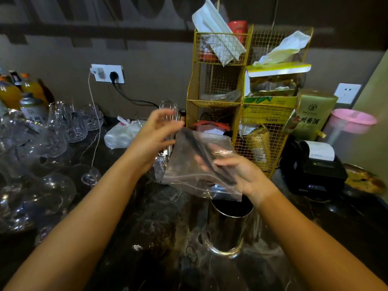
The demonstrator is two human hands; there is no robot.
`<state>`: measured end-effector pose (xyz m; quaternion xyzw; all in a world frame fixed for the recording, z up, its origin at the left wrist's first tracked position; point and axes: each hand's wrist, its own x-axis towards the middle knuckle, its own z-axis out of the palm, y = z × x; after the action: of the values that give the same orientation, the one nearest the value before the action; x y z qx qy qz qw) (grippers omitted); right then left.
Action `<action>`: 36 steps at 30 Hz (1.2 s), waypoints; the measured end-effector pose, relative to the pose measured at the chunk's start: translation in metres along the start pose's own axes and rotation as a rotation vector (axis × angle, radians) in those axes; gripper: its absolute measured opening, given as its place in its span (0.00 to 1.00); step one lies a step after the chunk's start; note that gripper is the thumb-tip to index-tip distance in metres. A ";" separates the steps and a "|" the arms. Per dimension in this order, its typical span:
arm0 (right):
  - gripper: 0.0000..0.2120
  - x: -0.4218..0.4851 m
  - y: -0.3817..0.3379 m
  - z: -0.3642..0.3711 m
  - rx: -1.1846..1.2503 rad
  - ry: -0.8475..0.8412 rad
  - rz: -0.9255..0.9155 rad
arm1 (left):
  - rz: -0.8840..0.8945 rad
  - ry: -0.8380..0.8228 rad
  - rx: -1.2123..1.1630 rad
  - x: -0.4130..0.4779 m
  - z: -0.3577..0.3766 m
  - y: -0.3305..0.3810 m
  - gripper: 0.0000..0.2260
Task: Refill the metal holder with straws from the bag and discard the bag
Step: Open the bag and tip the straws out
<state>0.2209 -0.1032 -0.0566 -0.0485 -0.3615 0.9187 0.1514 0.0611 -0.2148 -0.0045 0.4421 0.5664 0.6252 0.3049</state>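
Observation:
A clear plastic bag (189, 164) with a bundle of black straws (207, 156) inside hangs tilted above the shiny metal holder (225, 232) on the dark counter. My right hand (241, 175) grips the bag and the straws through the plastic near the bag's lower right. My left hand (157, 133) is at the bag's upper left corner, fingers spread and blurred; whether it pinches the plastic is unclear. The bag's lower edge covers part of the holder's dark mouth.
Several upturned glasses (42, 143) crowd the counter's left. A yellow wire rack (218, 97) with boxes and packets stands behind the bag. A black receipt printer (315, 166) sits at the right, a white tied bag (123, 133) and a whisk (169, 110) behind my left hand.

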 end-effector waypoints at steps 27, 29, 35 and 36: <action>0.24 -0.022 -0.040 -0.015 -0.794 0.368 -0.376 | 0.008 -0.359 -0.053 0.049 0.067 -0.014 0.13; 0.23 -0.023 -0.039 -0.014 -0.799 0.349 -0.371 | 0.011 -0.369 -0.053 0.047 0.066 -0.013 0.13; 0.19 -0.024 -0.040 -0.011 -0.747 0.331 -0.345 | 0.001 -0.375 -0.101 0.045 0.064 -0.014 0.13; 0.19 -0.025 -0.041 -0.012 -0.729 0.338 -0.338 | 0.000 -0.372 -0.100 0.045 0.063 -0.013 0.13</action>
<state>0.2565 -0.0753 -0.0380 -0.1887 -0.6352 0.6724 0.3299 0.0972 -0.1447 -0.0102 0.5344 0.4683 0.5601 0.4260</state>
